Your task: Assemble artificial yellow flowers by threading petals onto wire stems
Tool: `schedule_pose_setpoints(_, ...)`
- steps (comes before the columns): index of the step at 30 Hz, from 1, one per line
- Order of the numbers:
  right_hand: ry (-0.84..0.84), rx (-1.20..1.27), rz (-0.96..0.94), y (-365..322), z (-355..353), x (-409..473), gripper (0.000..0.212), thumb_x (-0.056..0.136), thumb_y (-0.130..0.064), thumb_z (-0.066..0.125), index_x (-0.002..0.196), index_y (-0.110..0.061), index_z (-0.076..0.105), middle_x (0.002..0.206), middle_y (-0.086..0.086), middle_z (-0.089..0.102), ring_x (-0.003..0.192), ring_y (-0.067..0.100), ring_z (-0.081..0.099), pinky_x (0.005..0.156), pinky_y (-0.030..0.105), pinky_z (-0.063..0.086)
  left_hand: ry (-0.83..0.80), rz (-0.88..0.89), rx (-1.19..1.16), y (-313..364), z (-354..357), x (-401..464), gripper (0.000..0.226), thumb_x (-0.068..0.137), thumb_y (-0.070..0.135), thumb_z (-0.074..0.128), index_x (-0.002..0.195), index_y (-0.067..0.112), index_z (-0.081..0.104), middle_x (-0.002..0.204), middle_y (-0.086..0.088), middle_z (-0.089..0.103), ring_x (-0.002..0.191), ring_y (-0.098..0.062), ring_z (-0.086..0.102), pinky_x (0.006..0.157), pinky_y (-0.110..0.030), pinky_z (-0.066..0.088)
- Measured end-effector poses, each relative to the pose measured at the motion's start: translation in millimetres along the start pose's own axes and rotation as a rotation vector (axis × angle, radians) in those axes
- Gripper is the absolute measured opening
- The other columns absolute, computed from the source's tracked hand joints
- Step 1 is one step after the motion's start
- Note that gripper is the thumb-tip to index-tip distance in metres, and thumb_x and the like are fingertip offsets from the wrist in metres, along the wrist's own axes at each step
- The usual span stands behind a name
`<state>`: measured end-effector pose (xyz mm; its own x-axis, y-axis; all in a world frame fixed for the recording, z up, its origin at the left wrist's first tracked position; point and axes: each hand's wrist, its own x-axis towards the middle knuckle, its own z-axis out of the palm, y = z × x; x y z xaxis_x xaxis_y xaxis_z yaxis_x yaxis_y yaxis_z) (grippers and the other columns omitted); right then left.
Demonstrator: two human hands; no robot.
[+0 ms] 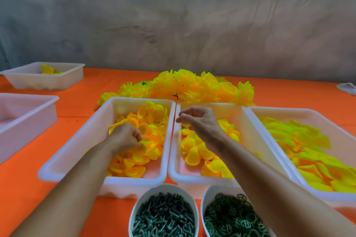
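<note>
**Petals under the left hand, right hand raised above the trays**

Petals (146, 131) lay heaped in a long white tray (81, 140) whose long axis ran away from the person toward the wall. They were small cupped shells, yellow shading to orange, lying every way, some hollow-up and some on edge. The left hand (126, 137) was down among them, fingers curled and pinching one pale yellow petal near the middle of the heap. The right hand (200, 119) hovered above the rim between that tray and the next tray (250, 121), knuckles up, thumb and fingertips drawn together; whether anything thin was held between them I could not tell.

The second tray held larger cupped petals (194, 154) of the same colour, and a third tray (337, 119) to the right held flat, pointed yellow-green pieces (300, 140). Just nearer the person stood two white bowls: one (163, 188) full of dark green pegs (163, 215), the other (210, 192) full of dark green rings (233, 215). Behind the trays a pile of finished yellow flowers (192, 86) lay in a row. Two more white trays sat at the left, the nearer (28, 113) pinkish inside, the farther (48, 79) with a few yellow bits.

All of it rested on an orange table (77, 90). Behind rose a mottled grey wall (173, 15).
</note>
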<state>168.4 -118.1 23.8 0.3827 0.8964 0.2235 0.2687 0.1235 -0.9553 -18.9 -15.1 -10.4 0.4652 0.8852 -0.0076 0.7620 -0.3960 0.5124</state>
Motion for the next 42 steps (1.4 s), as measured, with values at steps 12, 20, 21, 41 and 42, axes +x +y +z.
schedule_pose_setpoints(12, 0.292, -0.039, 0.04, 16, -112, -5, 0.01, 0.09, -0.005, 0.058, 0.096, -0.003, 0.066, 0.077, 0.007, 0.068, 0.068, 0.011, 0.058, 0.054, 0.013, 0.044, 0.065, 0.063, -0.015, 8, -3, 0, 0.012, 0.075, 0.023, 0.077, 0.068, 0.02, 0.067, 0.07, -0.001, 0.063, 0.062, -0.01, 0.053, 0.055, -0.022, 0.041)
schedule_pose_setpoints(20, 0.079, -0.747, -0.06, 31, -98, 14, 0.044, 0.071, -0.017, 0.08, 0.113, -0.017, 0.068, 0.119, 0.002, 0.064, 0.109, 0.018, 0.056, 0.091, 0.025, 0.041, 0.263, 0.095, -0.209, 18, -2, 3, 0.015, 0.077, 0.029, 0.076, 0.067, 0.023, 0.066, 0.062, -0.001, 0.059, 0.052, -0.013, 0.049, 0.045, -0.024, 0.039)
schedule_pose_setpoints(21, 0.023, -0.846, -0.067, 33, -94, 16, 0.053, 0.07, -0.021, 0.08, 0.12, -0.02, 0.063, 0.126, 0.001, 0.06, 0.117, 0.02, 0.05, 0.095, 0.027, 0.039, 0.281, 0.126, -0.191, 23, -6, 3, 0.016, 0.077, 0.026, 0.076, 0.065, 0.023, 0.066, 0.061, -0.001, 0.059, 0.053, -0.013, 0.049, 0.048, -0.025, 0.04)
schedule_pose_setpoints(41, -0.007, -0.898, -0.026, 56, -82, 15, 0.022, 0.073, -0.019, 0.069, 0.095, -0.021, 0.072, 0.109, 0.009, 0.067, 0.106, 0.026, 0.059, 0.087, 0.032, 0.045, 0.386, 0.361, -0.172, 115, 48, 39, 0.013, 0.081, 0.019, 0.071, 0.079, 0.007, 0.073, 0.08, -0.01, 0.068, 0.07, -0.021, 0.057, 0.063, -0.025, 0.041)
schedule_pose_setpoints(42, -0.011, -0.856, -0.018, 55, -83, 15, 0.021, 0.072, -0.02, 0.071, 0.093, -0.021, 0.073, 0.107, 0.008, 0.068, 0.103, 0.025, 0.06, 0.086, 0.032, 0.047, 0.399, 0.377, -0.18, 114, 49, 38, 0.013, 0.081, 0.018, 0.071, 0.077, 0.006, 0.072, 0.078, -0.011, 0.068, 0.07, -0.024, 0.059, 0.063, -0.027, 0.043)
